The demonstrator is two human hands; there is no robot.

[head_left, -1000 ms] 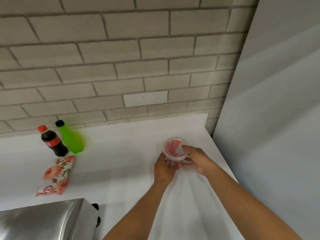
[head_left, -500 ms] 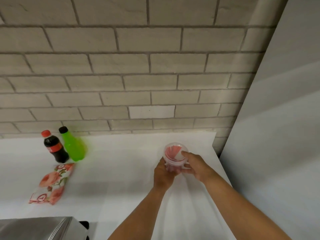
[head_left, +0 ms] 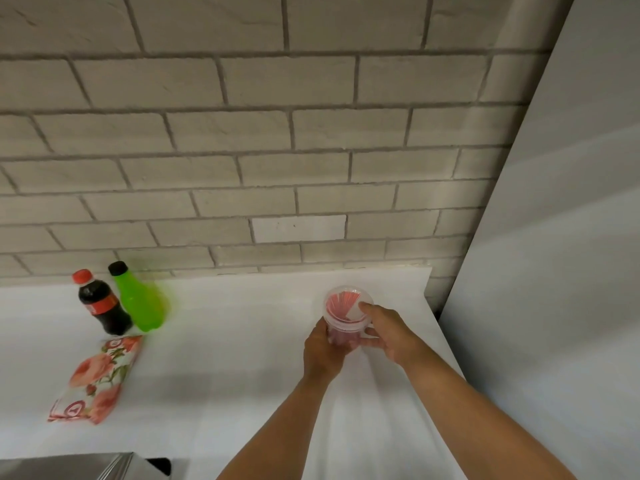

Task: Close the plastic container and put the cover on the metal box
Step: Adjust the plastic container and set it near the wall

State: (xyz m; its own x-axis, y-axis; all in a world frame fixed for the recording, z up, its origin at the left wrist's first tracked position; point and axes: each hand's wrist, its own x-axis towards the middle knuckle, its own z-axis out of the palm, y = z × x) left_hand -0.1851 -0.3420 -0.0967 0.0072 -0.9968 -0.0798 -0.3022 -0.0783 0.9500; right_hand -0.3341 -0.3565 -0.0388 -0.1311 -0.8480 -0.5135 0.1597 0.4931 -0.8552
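A round clear plastic container (head_left: 346,308) with red contents and a clear lid on top stands on the white counter near the right wall. My left hand (head_left: 323,351) grips its body from the near left side. My right hand (head_left: 388,332) holds it from the right, with the thumb pressing on the lid's rim. A corner of the shiny metal box (head_left: 69,465) shows at the bottom left edge; most of it is out of frame. Its cover is not in view.
A cola bottle (head_left: 100,303) and a green bottle (head_left: 138,299) stand at the back left by the brick wall. A flowered packet (head_left: 97,379) lies in front of them. A grey panel (head_left: 554,306) bounds the counter (head_left: 225,358) on the right.
The view has tilted upward, so the metal box has slid almost out of frame. Both hands stay on the container, with the right thumb now on the lid's rim.
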